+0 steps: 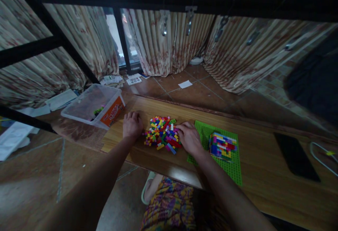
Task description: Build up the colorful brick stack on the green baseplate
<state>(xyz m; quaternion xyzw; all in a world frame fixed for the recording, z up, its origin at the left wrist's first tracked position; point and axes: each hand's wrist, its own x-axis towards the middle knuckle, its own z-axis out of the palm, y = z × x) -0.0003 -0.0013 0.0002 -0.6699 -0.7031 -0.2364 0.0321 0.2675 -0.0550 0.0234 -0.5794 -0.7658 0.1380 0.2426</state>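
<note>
1. The loose brick pile [162, 136] is the landmark: a low, spread heap of small plastic building bricks in red, yellow, green, blue, pink and white, lying on the wooden board [264, 174] near its front edge
2. The left hand [132, 124] rests palm down just to the left of the pile, its fingers curled together towards the board; whether it pins a brick beneath them cannot be told
3. The right hand [189, 137] lies touching the right side of the pile, fingers bent and close together over the outer bricks; whether any brick is actually pinched is hidden
4. Risk, as a judgement: the pile sits close to the board's front edge, so a sweep of either hand towards the body could push bricks over onto the tiled floor
5. Risk: the pieces are tiny and interlocked in a jumble, so drawing one out may drag neighbours along and scatter them
6. Just right of the pile lies a green baseplate [232, 169] carrying a stacked multicoloured block [222, 146]; the right forearm crosses its near corner and could nudge it
7. Left of the pile stands a clear plastic tub [92, 106] with an orange label, well apart from the hands
8. Far right of the pile lies a dark flat phone-like slab [295, 157]
</note>
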